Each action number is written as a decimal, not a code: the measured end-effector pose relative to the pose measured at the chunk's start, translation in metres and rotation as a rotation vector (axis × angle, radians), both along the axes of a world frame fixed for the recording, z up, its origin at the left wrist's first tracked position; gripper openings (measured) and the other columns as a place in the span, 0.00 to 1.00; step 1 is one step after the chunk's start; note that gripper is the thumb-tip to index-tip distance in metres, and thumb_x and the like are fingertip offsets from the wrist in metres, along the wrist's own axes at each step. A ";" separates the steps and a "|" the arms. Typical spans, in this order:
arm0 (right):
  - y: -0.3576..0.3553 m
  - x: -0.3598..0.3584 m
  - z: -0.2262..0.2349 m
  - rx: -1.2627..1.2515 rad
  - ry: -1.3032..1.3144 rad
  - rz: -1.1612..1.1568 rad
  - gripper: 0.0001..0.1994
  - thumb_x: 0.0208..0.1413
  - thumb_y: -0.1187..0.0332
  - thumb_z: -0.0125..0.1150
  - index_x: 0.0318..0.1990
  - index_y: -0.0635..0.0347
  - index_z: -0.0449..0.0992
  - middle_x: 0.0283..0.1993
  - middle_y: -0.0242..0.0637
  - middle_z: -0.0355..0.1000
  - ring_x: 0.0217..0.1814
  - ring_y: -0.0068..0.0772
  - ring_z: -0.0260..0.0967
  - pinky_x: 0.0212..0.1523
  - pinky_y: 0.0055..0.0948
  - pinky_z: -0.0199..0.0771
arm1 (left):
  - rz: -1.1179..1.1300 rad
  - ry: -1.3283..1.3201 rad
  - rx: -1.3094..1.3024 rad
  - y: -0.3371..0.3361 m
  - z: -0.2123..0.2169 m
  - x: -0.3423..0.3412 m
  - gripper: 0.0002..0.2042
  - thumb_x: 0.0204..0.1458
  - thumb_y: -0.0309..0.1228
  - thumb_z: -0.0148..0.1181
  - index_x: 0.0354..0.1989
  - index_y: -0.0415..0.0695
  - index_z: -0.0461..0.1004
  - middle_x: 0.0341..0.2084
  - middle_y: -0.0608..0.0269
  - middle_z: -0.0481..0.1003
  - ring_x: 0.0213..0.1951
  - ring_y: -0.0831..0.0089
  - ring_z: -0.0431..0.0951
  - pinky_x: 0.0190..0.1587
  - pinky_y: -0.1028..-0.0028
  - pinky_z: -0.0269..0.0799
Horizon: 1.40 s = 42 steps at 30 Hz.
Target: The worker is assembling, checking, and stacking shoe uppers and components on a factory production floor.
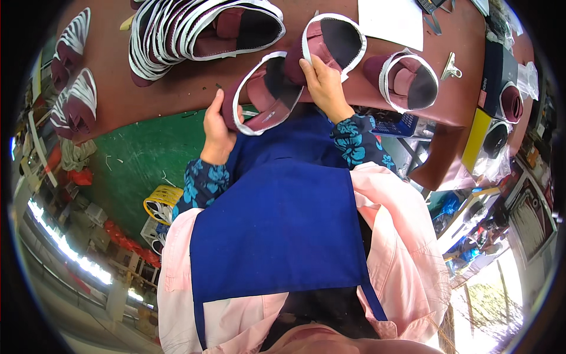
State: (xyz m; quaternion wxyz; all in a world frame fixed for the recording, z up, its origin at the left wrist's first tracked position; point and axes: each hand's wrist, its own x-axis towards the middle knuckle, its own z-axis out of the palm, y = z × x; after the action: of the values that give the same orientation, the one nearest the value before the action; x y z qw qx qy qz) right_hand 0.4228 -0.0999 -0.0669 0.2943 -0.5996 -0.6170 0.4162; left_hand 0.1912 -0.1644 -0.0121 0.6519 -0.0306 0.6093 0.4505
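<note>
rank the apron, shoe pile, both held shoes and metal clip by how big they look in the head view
1. Apron
2. Shoe pile, cut off by the top edge
3. Left shoe and right shoe, held in the hands: too alike to rank
4. Metal clip

Maroon upper [260, 94] in each hand [220, 131], brown table [168, 97]

white-edged maroon shoe uppers [259, 94]; blue apron [271, 230]; dark teal-flowered sleeves [354, 141]

Reddish-brown table [171, 97], green floor [130, 159], bright daylight [498, 295]
</note>
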 end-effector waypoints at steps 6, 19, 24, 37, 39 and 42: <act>-0.011 0.002 0.017 0.338 -0.018 -0.121 0.13 0.56 0.70 0.67 0.47 0.65 0.76 0.39 0.42 0.78 0.39 0.42 0.75 0.40 0.37 0.75 | 0.117 0.016 0.071 -0.011 0.064 -0.022 0.22 0.70 0.42 0.41 0.20 0.48 0.55 0.15 0.72 0.51 0.17 0.80 0.50 0.19 0.77 0.47; -0.056 -0.028 0.086 -0.966 1.048 0.027 0.11 0.65 0.62 0.61 0.44 0.61 0.81 0.39 0.30 0.80 0.37 0.17 0.74 0.39 0.22 0.73 | 0.094 -0.296 0.420 -0.021 0.095 -0.018 0.20 0.71 0.39 0.37 0.23 0.48 0.57 0.16 0.72 0.52 0.19 0.81 0.51 0.20 0.79 0.52; -0.059 -0.019 0.082 -0.966 1.080 0.062 0.11 0.65 0.63 0.60 0.44 0.60 0.80 0.41 0.30 0.79 0.40 0.18 0.74 0.44 0.24 0.73 | 0.143 -0.297 0.370 -0.021 0.090 -0.012 0.21 0.71 0.42 0.39 0.22 0.47 0.58 0.15 0.73 0.51 0.17 0.82 0.50 0.18 0.79 0.50; -0.066 -0.014 0.076 -1.000 1.090 0.060 0.12 0.67 0.60 0.57 0.45 0.58 0.79 0.41 0.28 0.78 0.39 0.17 0.72 0.43 0.24 0.70 | 0.129 -0.307 0.351 -0.035 0.081 -0.010 0.20 0.71 0.39 0.39 0.22 0.48 0.57 0.15 0.72 0.51 0.17 0.81 0.50 0.19 0.78 0.50; -0.066 -0.014 0.075 -1.020 1.082 0.079 0.11 0.67 0.60 0.56 0.45 0.57 0.79 0.41 0.28 0.78 0.39 0.17 0.71 0.43 0.24 0.69 | 0.108 -0.347 0.404 -0.038 0.079 -0.011 0.15 0.67 0.32 0.38 0.24 0.47 0.57 0.17 0.71 0.53 0.19 0.80 0.52 0.21 0.78 0.53; -0.066 -0.014 0.073 -1.024 1.066 0.077 0.12 0.67 0.60 0.56 0.44 0.56 0.80 0.41 0.27 0.79 0.39 0.17 0.72 0.42 0.23 0.69 | 0.122 -0.288 0.349 -0.037 0.078 -0.009 0.19 0.70 0.38 0.40 0.23 0.48 0.57 0.15 0.73 0.51 0.18 0.81 0.51 0.19 0.78 0.50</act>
State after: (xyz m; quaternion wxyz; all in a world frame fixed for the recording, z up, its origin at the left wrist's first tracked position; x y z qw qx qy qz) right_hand 0.4088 -0.1661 0.0065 0.2226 -0.3565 -0.1394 0.8966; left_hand 0.1826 -0.2016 0.0663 0.6989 -0.0181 0.4200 0.5787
